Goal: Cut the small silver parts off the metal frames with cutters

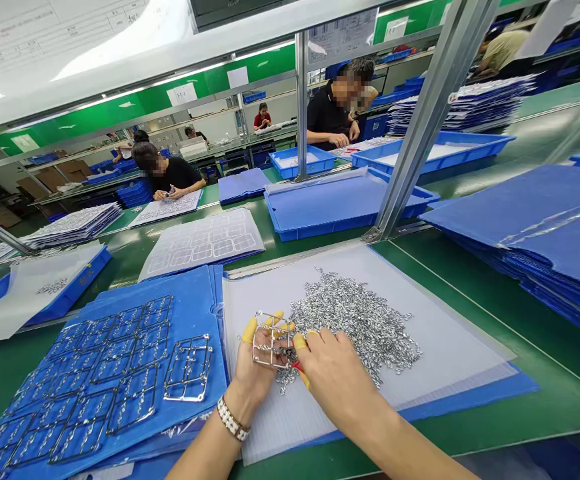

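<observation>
Clamping a wire frame [270, 341] in the left hand [255, 373], a red tool [297, 365] in the right hand [337, 377], hands together beside a metal pile [355, 327].

L hand [255, 373] & R hand [337, 373]: yellow rubber finger cots [249, 329] on several fingertips, both hands. L wrist: white/silver beaded bracelet [233, 419], chunky links. Forearms bare, no sleeves on either arm in shot.
</observation>
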Demonstrator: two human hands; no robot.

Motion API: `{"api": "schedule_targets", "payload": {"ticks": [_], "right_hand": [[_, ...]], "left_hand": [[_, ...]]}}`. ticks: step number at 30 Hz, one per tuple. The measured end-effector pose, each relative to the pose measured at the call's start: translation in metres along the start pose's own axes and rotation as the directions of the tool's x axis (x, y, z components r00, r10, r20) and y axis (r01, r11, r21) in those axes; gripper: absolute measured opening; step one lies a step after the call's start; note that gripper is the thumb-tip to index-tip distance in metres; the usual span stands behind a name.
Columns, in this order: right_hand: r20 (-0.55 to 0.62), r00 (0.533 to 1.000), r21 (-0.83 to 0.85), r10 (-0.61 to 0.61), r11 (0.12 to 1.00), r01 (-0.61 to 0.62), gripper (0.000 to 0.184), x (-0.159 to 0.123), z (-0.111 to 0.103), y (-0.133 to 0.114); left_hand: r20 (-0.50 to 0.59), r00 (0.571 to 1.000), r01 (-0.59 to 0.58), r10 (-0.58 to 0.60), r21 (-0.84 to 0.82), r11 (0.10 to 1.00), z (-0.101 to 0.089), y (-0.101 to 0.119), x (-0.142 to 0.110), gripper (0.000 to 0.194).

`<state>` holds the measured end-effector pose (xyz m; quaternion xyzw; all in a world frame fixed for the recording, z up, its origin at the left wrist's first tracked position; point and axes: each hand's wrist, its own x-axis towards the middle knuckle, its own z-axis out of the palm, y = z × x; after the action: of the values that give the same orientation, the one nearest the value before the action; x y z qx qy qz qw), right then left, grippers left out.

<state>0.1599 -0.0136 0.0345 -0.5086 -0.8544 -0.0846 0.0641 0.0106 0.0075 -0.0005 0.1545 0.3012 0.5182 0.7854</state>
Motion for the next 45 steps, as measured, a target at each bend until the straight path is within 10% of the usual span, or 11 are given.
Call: {"api": "schedule_targets", "payload": {"ticks": [6,12,15,18,20,23,27,33,39,45], "right_hand": [[-0.070,0.988,0.349,0.139,0.931,-0.107,0.027,-0.003,0.001,0.020],[0.213,0.948,0.967,0.239,0.088,-0.239,0.026,0.015,0.014,0.021],[0.204,0.936,0.979,0.287,-0.043,-0.201,0.024,0.023,0.023,0.016],[0.062,0.917,0.981,0.394,0.143,-0.128,0.023,0.024,0.026,0.013],[-0.146,0.905,0.923,0.400,0.383,-0.020,0.021,0.021,0.026,0.008],[-0.463,0.866,0.717,0.189,0.655,0.240,0.029,0.016,0.031,-0.011],[-0.608,0.794,0.449,-0.019,0.816,0.364,0.041,0.010,0.038,-0.040],[-0.550,0.831,0.382,-0.083,0.860,0.338,0.038,0.003,0.025,-0.033],[-0.221,0.973,0.320,0.072,0.947,0.003,0.034,0.016,0.020,-0.010],[-0.073,0.994,0.298,0.081,0.953,-0.056,0.031,0.020,0.016,-0.012]], "left_hand": [[-0.042,0.990,-0.131,0.136,0.113,0.985,0.000,-0.004,-0.004,0.056],[0.210,0.827,-0.506,0.521,0.682,0.528,0.006,-0.015,-0.020,0.065],[0.277,0.787,-0.534,0.552,0.754,0.383,0.010,-0.014,-0.025,0.072],[0.207,0.765,-0.527,0.610,0.746,0.407,0.007,-0.011,-0.024,0.081],[0.083,0.810,-0.491,0.580,0.636,0.595,0.004,-0.009,-0.020,0.080],[-0.059,0.947,-0.298,0.315,0.201,0.933,0.002,-0.005,-0.011,0.067],[0.026,0.997,-0.065,0.071,-0.191,0.980,0.005,0.001,-0.004,0.064],[0.029,0.998,-0.046,0.055,-0.237,0.970,0.003,0.008,-0.004,0.063],[-0.011,0.991,-0.135,0.135,-0.210,0.968,0.004,0.002,-0.004,0.053],[-0.047,0.987,-0.157,0.152,-0.126,0.980,0.000,-0.002,0.000,0.049]]}}
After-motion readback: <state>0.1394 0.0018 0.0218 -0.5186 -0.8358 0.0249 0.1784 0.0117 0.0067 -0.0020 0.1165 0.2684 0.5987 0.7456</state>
